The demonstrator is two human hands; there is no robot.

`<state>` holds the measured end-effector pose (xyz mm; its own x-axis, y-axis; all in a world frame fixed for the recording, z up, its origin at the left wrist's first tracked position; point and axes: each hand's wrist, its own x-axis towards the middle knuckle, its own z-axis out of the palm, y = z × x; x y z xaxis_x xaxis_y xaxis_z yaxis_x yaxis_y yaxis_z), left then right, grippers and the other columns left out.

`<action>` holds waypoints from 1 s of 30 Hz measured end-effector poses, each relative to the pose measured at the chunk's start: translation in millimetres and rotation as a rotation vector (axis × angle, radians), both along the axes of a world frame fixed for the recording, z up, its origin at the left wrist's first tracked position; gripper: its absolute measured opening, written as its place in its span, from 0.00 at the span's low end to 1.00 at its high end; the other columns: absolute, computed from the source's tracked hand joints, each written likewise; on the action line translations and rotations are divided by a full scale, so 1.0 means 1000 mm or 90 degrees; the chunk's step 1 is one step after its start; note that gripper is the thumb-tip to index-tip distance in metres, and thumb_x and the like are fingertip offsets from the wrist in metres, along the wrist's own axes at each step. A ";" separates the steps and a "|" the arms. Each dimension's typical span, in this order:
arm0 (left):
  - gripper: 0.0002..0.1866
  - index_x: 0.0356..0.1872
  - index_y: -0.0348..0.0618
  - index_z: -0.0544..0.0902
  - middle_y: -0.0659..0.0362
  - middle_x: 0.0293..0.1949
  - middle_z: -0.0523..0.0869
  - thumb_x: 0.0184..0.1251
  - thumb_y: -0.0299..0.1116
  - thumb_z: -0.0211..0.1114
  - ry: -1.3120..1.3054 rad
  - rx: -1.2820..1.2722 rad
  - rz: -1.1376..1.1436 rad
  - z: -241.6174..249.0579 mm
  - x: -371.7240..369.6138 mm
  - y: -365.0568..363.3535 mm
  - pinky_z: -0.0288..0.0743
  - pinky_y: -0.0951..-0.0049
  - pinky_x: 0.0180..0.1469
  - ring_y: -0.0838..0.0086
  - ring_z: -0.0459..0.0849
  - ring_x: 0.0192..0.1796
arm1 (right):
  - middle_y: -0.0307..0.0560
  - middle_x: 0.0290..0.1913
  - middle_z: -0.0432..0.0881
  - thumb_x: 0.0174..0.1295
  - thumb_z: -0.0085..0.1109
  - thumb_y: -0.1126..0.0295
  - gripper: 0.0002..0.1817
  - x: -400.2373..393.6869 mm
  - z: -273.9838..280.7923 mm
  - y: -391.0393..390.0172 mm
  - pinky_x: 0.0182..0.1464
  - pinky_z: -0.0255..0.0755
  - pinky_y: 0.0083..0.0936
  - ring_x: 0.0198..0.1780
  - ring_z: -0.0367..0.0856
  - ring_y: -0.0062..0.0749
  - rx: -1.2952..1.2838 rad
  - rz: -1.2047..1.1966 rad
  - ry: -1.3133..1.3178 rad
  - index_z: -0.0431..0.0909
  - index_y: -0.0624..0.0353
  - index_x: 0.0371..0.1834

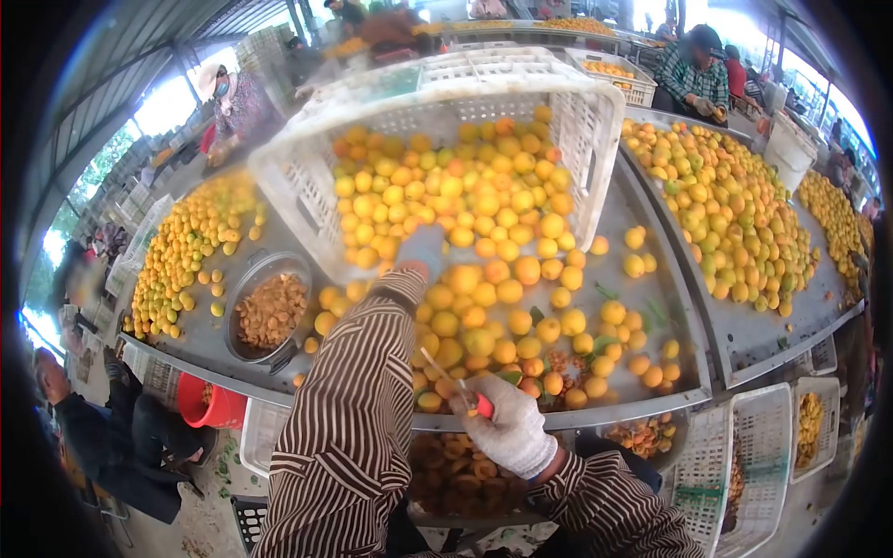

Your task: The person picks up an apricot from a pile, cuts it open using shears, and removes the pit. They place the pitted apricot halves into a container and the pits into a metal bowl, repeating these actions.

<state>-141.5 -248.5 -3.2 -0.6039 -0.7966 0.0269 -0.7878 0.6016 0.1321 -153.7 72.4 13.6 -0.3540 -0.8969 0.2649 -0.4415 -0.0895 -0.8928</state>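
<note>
My left hand (423,249), in a grey glove, reaches into the mouth of a tipped white plastic crate (307,200). It touches the yellow-orange apricots (507,195) that spill from the crate onto the metal table; its fingers are blurred and partly hidden among the fruit. Near the table's front edge, my right hand (507,426), in a white knitted glove, is closed around the red handle of a small knife (484,405). The thin blade points up and left over the loose apricots (479,341).
A metal bowl (312,270) of halved apricots stands left of the crate. More apricots (172,256) lie on the left, and a large heap (716,209) covers the right table. White crates (753,456) and a red bucket (209,400) stand below. Other people work around.
</note>
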 end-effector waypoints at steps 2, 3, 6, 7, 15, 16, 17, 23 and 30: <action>0.26 0.57 0.36 0.73 0.45 0.56 0.79 0.61 0.37 0.70 0.055 0.000 0.005 0.006 0.007 0.003 0.79 0.60 0.57 0.56 0.82 0.57 | 0.53 0.33 0.83 0.61 0.68 0.65 0.14 -0.005 0.011 0.000 0.39 0.78 0.28 0.34 0.85 0.37 0.011 -0.022 -0.053 0.81 0.60 0.45; 0.27 0.58 0.35 0.73 0.47 0.56 0.80 0.62 0.36 0.70 0.218 0.165 0.001 0.012 0.014 0.002 0.80 0.63 0.57 0.58 0.83 0.56 | 0.56 0.34 0.84 0.62 0.66 0.65 0.14 -0.008 0.016 0.001 0.40 0.79 0.29 0.36 0.86 0.42 0.024 -0.040 -0.106 0.80 0.58 0.48; 0.23 0.61 0.35 0.70 0.52 0.55 0.80 0.68 0.32 0.64 0.555 0.507 -0.044 0.023 0.044 0.012 0.81 0.65 0.57 0.65 0.83 0.55 | 0.47 0.32 0.85 0.62 0.67 0.66 0.13 -0.015 0.007 -0.007 0.38 0.77 0.24 0.34 0.82 0.24 -0.026 -0.070 -0.203 0.79 0.62 0.44; 0.23 0.63 0.35 0.69 0.52 0.55 0.80 0.69 0.29 0.62 0.666 0.696 -0.085 0.040 0.053 0.035 0.79 0.62 0.60 0.63 0.83 0.55 | 0.41 0.31 0.84 0.61 0.67 0.67 0.14 -0.018 0.015 -0.004 0.37 0.75 0.22 0.33 0.79 0.18 0.028 -0.052 -0.278 0.79 0.64 0.44; 0.30 0.70 0.36 0.64 0.53 0.59 0.77 0.66 0.24 0.59 0.764 0.791 -0.251 0.090 0.123 0.167 0.70 0.55 0.70 0.64 0.79 0.62 | 0.33 0.28 0.76 0.66 0.58 0.72 0.10 -0.017 0.017 0.002 0.29 0.66 0.17 0.28 0.70 0.14 0.010 0.009 -0.383 0.78 0.62 0.48; 0.30 0.70 0.36 0.64 0.53 0.59 0.77 0.66 0.24 0.59 0.770 0.790 -0.245 0.085 0.129 0.174 0.70 0.55 0.70 0.64 0.79 0.62 | 0.32 0.28 0.75 0.67 0.57 0.72 0.09 -0.016 0.016 0.004 0.29 0.65 0.16 0.27 0.69 0.13 0.017 0.031 -0.420 0.77 0.62 0.48; 0.30 0.70 0.36 0.65 0.54 0.60 0.77 0.65 0.22 0.60 0.730 0.745 -0.217 0.078 0.134 0.178 0.70 0.60 0.69 0.67 0.78 0.62 | 0.32 0.27 0.74 0.68 0.55 0.72 0.09 -0.016 0.016 0.004 0.28 0.63 0.15 0.27 0.68 0.13 0.024 0.053 -0.457 0.77 0.62 0.48; 0.30 0.65 0.40 0.69 0.60 0.56 0.75 0.61 0.20 0.67 0.679 0.588 -0.213 0.061 0.148 0.195 0.72 0.73 0.64 0.76 0.76 0.60 | 0.32 0.27 0.75 0.68 0.56 0.70 0.10 -0.011 0.013 0.003 0.30 0.64 0.15 0.28 0.69 0.13 0.051 0.090 -0.431 0.77 0.62 0.48; 0.31 0.65 0.39 0.67 0.58 0.59 0.74 0.59 0.19 0.68 0.796 0.716 -0.136 0.041 0.144 0.208 0.74 0.71 0.62 0.75 0.76 0.61 | 0.34 0.26 0.76 0.65 0.61 0.67 0.10 -0.011 0.008 -0.003 0.30 0.68 0.18 0.27 0.73 0.15 0.109 0.032 -0.268 0.79 0.62 0.43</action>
